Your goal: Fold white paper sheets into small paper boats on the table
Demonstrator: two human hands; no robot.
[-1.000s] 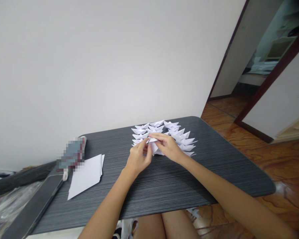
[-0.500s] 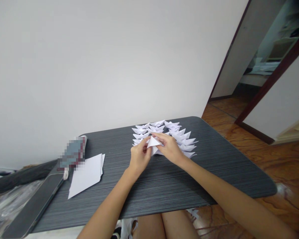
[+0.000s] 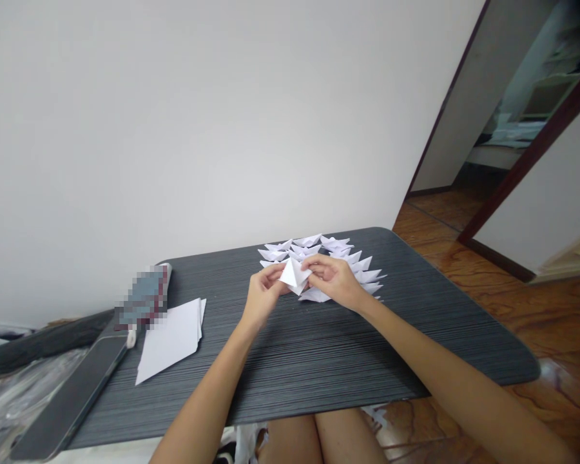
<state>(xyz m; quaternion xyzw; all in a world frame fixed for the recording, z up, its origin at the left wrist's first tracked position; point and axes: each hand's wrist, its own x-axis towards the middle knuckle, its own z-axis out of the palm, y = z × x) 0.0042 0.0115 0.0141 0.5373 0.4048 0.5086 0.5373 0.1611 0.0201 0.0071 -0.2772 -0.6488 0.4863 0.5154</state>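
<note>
A small folded white paper [image 3: 294, 276], with a peak at its top and facets spread to either side, is held up between both hands above the dark table. My left hand [image 3: 265, 290] pinches its left side, fingers behind and thumb toward me. On the other side, my right hand [image 3: 332, 278] grips the right edge between thumb and fingers. Just beyond and to the right stand several white paper boats [image 3: 361, 263] in rows, some of them hidden behind my hands. One paper boat [image 3: 315, 295] lies close below my right hand.
A stack of white paper sheets [image 3: 171, 338] lies on the left of the dark striped table [image 3: 319, 367]. Behind it is a blurred-out object [image 3: 142, 296]. A long dark grey case [image 3: 72, 399] runs along the left edge. The white wall [image 3: 251, 129] borders the back.
The folded paper has turned and spread, now showing a centre ridge with two facets. My hands have drawn slightly apart, uncovering a boat below the right hand.
</note>
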